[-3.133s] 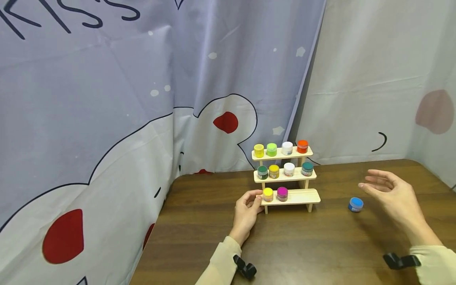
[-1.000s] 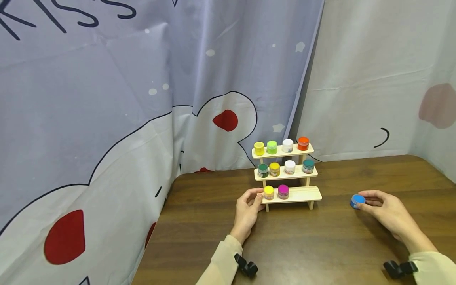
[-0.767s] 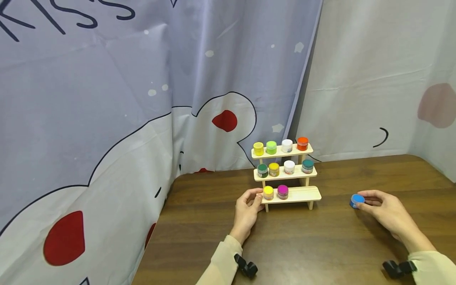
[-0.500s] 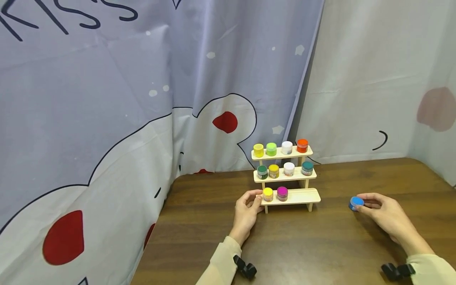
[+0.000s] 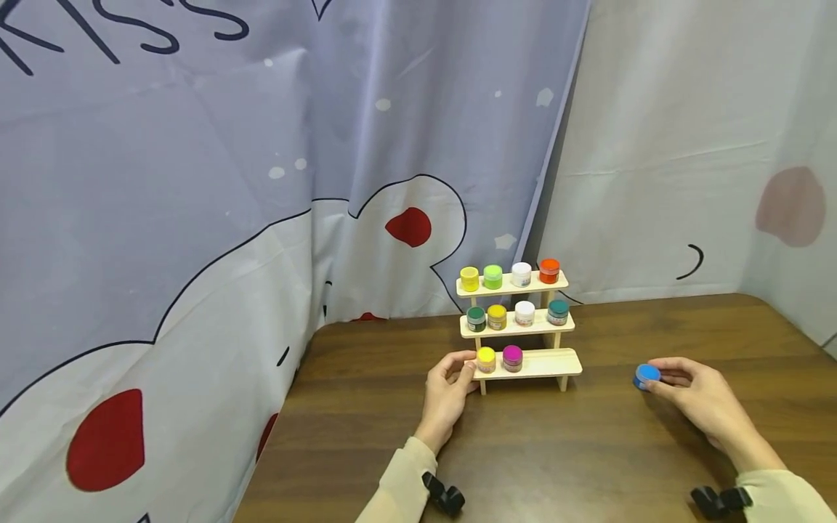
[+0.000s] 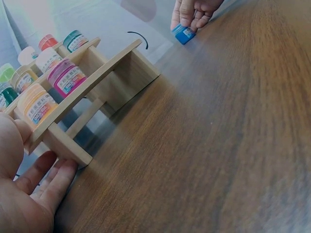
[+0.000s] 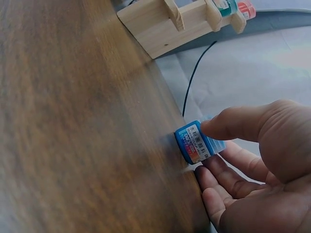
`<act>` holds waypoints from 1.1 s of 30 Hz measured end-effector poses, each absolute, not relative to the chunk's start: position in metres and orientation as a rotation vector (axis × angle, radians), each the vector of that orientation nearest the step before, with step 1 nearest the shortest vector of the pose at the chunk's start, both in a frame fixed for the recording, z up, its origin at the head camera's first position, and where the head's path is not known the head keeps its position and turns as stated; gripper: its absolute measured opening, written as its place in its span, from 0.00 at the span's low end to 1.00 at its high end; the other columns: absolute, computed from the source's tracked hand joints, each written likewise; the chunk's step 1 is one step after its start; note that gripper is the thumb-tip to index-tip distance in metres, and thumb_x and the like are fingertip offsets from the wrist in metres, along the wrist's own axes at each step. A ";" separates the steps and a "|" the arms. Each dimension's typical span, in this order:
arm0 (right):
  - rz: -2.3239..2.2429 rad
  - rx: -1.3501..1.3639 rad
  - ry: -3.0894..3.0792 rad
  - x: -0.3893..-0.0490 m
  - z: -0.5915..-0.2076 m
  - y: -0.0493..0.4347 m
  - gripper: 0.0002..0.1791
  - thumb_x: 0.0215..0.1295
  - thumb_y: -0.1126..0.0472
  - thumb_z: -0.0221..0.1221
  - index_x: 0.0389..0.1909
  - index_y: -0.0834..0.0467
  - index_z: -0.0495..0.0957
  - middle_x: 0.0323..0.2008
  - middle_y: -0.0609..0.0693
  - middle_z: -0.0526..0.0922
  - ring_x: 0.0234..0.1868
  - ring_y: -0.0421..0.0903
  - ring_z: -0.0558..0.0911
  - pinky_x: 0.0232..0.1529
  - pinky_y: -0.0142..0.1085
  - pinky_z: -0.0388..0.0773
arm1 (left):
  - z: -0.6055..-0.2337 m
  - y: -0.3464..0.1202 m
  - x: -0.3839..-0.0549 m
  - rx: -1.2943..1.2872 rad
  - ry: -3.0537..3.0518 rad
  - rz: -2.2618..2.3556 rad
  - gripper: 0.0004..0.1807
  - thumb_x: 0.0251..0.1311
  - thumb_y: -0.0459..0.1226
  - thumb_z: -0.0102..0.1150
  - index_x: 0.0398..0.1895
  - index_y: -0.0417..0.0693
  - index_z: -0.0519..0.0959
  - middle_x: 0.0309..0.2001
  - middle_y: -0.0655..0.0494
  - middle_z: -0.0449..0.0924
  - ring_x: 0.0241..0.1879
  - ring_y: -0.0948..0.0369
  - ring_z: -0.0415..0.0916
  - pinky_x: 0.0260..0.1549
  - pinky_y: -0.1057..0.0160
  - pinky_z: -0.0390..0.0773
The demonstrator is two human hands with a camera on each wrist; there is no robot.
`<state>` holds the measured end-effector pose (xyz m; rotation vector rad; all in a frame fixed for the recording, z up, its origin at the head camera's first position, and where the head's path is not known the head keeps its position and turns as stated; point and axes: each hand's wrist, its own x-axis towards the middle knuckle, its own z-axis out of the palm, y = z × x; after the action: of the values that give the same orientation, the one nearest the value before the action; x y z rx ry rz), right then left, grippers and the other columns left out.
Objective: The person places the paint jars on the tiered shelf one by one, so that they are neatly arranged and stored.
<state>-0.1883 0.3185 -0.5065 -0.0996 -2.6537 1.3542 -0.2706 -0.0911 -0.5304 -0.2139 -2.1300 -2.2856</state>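
A three-tier wooden stand (image 5: 556, 362) is on the table, with small paint jars on each tier. My left hand (image 5: 445, 398) holds the left end of its lowest tier, thumb on top and fingers below. Beside that thumb sits a yellow paint jar (image 5: 486, 359), then a magenta paint jar (image 5: 513, 358). To the right of the stand, my right hand (image 5: 702, 399) pinches a blue paint jar (image 7: 194, 143) between thumb and fingers. In the right wrist view this jar stands upright at the table surface, its printed label showing.
The middle tier bears a teal jar (image 5: 558, 312) among several others; an orange-red jar (image 5: 549, 271) ends the top tier. A printed curtain (image 5: 366, 276) hangs behind the brown wooden table (image 5: 575, 450). Black camera mounts (image 5: 445, 495) sit at both wrists.
My right hand, earlier raised with fingers apart beside the blue paint jar, has come down and left and now pinches it. My left hand keeps its hold on the stand.
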 end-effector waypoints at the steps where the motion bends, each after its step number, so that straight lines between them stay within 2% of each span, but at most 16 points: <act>1: 1.350 -0.098 -2.652 -0.188 -0.507 0.318 0.29 0.75 0.58 0.74 0.67 0.72 0.79 0.57 0.68 0.89 0.44 0.19 0.80 0.41 0.20 0.81 | -0.530 -0.091 -0.270 -0.210 -2.129 -2.284 0.10 0.81 0.34 0.64 0.59 0.44 0.88 0.57 0.43 0.86 0.52 0.56 0.88 0.52 0.53 0.92; 8: 1.349 -0.081 -2.634 -0.190 -0.506 0.316 0.28 0.76 0.58 0.73 0.66 0.73 0.78 0.53 0.61 0.90 0.43 0.21 0.82 0.40 0.20 0.80 | -0.532 -0.092 -0.270 -0.210 -2.120 -2.289 0.10 0.81 0.33 0.64 0.58 0.44 0.88 0.56 0.44 0.86 0.51 0.56 0.88 0.52 0.53 0.92; 10: 1.355 -0.067 -2.613 -0.190 -0.504 0.315 0.28 0.77 0.58 0.73 0.66 0.73 0.78 0.52 0.56 0.90 0.44 0.22 0.82 0.41 0.20 0.80 | -0.531 -0.092 -0.270 -0.218 -2.114 -2.295 0.10 0.81 0.33 0.64 0.59 0.44 0.88 0.56 0.44 0.86 0.50 0.57 0.88 0.53 0.53 0.92; 14: 1.365 -0.055 -2.584 -0.190 -0.498 0.314 0.29 0.77 0.56 0.73 0.68 0.71 0.78 0.49 0.38 0.88 0.45 0.21 0.82 0.41 0.21 0.82 | -0.531 -0.092 -0.271 -0.227 -2.106 -2.307 0.10 0.81 0.33 0.64 0.58 0.44 0.88 0.54 0.46 0.87 0.50 0.58 0.87 0.53 0.52 0.92; 17: 1.361 -0.043 -2.567 -0.189 -0.490 0.312 0.30 0.77 0.54 0.73 0.68 0.68 0.79 0.48 0.30 0.85 0.45 0.20 0.82 0.41 0.20 0.82 | -0.531 -0.092 -0.272 -0.237 -2.108 -2.310 0.10 0.81 0.33 0.64 0.58 0.44 0.88 0.53 0.46 0.87 0.49 0.58 0.87 0.53 0.51 0.92; 24: 1.325 0.038 -2.514 -0.188 -0.454 0.299 0.26 0.76 0.57 0.74 0.66 0.67 0.80 0.46 0.24 0.85 0.45 0.20 0.83 0.42 0.18 0.82 | -0.531 -0.090 -0.271 -0.240 -2.121 -2.306 0.10 0.81 0.33 0.64 0.59 0.45 0.88 0.54 0.46 0.87 0.50 0.58 0.88 0.53 0.51 0.92; 29: 1.297 0.112 -2.481 -0.196 -0.422 0.285 0.24 0.75 0.61 0.74 0.65 0.66 0.81 0.46 0.26 0.86 0.45 0.22 0.84 0.42 0.18 0.82 | -0.531 -0.091 -0.271 -0.228 -2.111 -2.297 0.10 0.80 0.32 0.64 0.58 0.44 0.89 0.54 0.46 0.87 0.49 0.58 0.88 0.52 0.52 0.92; 33: 1.293 0.139 -2.467 -0.201 -0.400 0.273 0.24 0.75 0.60 0.74 0.65 0.65 0.81 0.46 0.28 0.87 0.44 0.24 0.85 0.42 0.18 0.82 | -0.531 -0.091 -0.271 -0.228 -2.107 -2.292 0.10 0.80 0.32 0.64 0.58 0.43 0.88 0.53 0.46 0.87 0.49 0.58 0.88 0.51 0.53 0.93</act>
<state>-0.2009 0.2730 -0.4004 0.1393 -2.4667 1.2932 -0.2712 -0.0909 -0.5310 -0.2281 -2.1074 -2.2920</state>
